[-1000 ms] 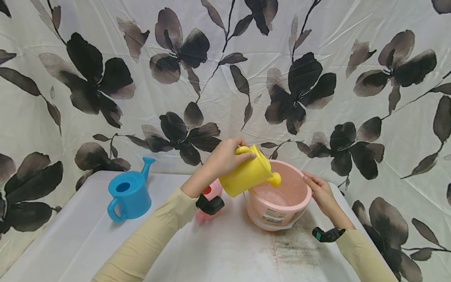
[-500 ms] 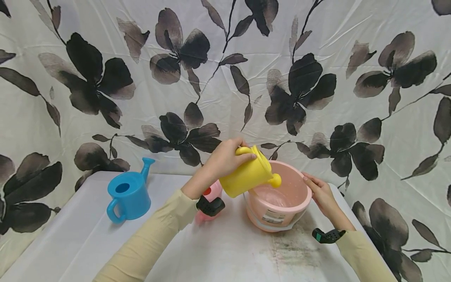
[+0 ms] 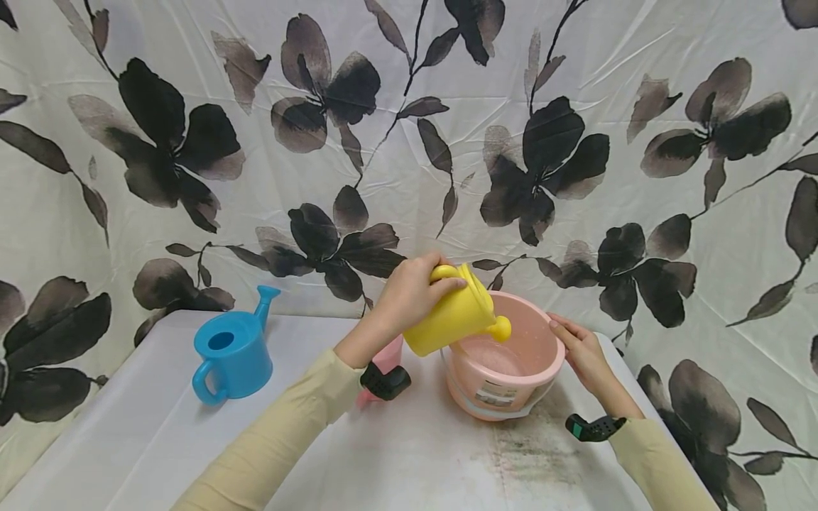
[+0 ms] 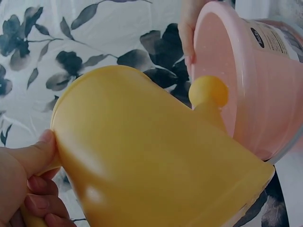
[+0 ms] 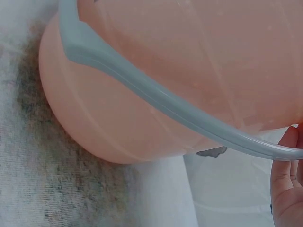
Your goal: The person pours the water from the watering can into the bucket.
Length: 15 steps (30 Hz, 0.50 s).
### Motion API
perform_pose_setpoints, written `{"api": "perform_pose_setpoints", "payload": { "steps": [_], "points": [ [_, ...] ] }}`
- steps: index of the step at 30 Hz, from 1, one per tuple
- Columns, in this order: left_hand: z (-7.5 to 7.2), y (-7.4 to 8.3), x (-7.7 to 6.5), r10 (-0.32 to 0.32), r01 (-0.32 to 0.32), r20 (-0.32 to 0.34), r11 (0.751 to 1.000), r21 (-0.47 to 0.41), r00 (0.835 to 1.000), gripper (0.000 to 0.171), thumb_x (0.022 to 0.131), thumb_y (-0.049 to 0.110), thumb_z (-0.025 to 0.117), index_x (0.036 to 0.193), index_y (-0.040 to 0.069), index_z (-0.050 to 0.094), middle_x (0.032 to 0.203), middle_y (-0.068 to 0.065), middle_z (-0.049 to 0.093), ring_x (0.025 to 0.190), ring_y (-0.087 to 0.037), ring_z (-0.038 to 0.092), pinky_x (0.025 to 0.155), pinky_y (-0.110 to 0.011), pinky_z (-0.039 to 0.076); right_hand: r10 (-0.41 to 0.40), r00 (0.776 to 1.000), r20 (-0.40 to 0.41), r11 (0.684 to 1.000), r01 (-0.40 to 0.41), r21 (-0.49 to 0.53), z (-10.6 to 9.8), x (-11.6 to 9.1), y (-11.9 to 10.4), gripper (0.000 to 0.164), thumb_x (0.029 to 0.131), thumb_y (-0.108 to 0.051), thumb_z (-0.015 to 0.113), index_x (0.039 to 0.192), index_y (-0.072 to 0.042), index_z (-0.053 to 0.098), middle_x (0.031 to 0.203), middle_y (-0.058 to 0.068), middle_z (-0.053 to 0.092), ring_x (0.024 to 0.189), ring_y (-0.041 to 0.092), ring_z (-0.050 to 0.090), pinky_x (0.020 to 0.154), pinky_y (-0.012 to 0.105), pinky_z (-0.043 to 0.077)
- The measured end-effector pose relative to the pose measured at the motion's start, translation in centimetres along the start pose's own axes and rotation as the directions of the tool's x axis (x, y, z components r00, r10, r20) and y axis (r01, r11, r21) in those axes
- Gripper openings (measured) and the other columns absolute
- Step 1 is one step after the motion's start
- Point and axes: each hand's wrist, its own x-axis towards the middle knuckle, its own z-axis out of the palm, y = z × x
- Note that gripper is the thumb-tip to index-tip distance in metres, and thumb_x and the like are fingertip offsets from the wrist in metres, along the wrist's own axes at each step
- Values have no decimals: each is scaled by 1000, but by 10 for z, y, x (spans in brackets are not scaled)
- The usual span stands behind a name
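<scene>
Against floral cloth point(image 3: 486, 85), left grip point(image 3: 412, 292) curls round a watering can handle point(image 3: 443, 271); right grip point(image 3: 583, 353) pinches a bucket rim point(image 3: 511, 379).

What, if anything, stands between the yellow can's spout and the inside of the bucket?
Nothing visible does. Held by the left hand, the yellow can has its spout at the open mouth of the bucket. The right hand is at the opposite side.

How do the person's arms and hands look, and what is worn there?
The left hand and right hand are bare; the long sleeves are plain beige. Each side has a black wristband; the right one shows a small green patch.
</scene>
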Motion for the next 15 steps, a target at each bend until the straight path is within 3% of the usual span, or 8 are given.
{"api": "perform_pose_setpoints", "payload": {
  "steps": [15],
  "points": [
    [4,4,6,29,-29,-7,999,23,1000,23,90,33,67,95,11,62,80,-3,62,71,-17,53,65,-26,41,17,1000,-11,1000,-18,-18,-1,2,0,65,100,-35,49,145,8,30,103,-27,57,97,-13,57,81,11,49]
  ]
}}
